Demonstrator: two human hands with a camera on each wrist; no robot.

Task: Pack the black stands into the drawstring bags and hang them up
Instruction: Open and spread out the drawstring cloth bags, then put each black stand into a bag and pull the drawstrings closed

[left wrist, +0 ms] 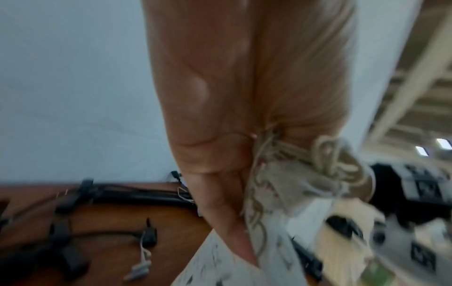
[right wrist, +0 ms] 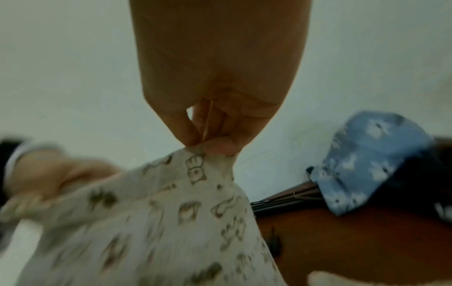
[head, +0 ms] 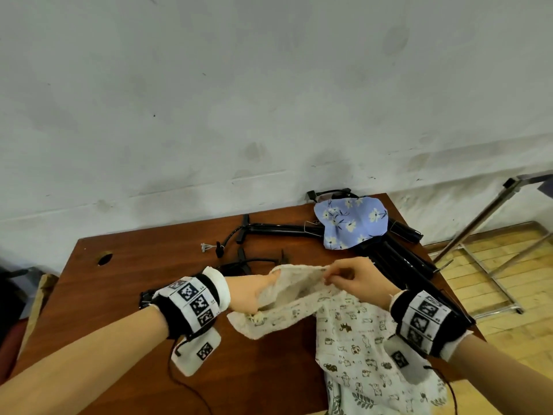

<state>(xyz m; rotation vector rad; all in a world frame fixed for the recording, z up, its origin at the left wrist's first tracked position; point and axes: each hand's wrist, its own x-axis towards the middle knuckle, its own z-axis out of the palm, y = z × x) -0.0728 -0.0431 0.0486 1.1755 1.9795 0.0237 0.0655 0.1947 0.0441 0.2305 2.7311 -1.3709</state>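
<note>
A cream drawstring bag [head: 353, 333] printed with small animals hangs over the table's front edge. My left hand [head: 254, 290] grips one side of its mouth, with the knotted cord [left wrist: 327, 154] bunched against the palm. My right hand [head: 347, 275] pinches the opposite rim [right wrist: 208, 152] between thumb and fingers, so the mouth is stretched between both hands. Black stands lie behind: one long one [head: 278, 229] across the back, several more [head: 398, 259] at the right. A blue flowered bag [head: 353, 221] lies on top of them.
The brown wooden table [head: 125, 280] has a round hole [head: 104, 259] at its back left and stands against a white wall. A small white tag on a cord [head: 206, 247] lies mid-table. A metal rack frame [head: 490, 235] stands on the wooden floor at the right.
</note>
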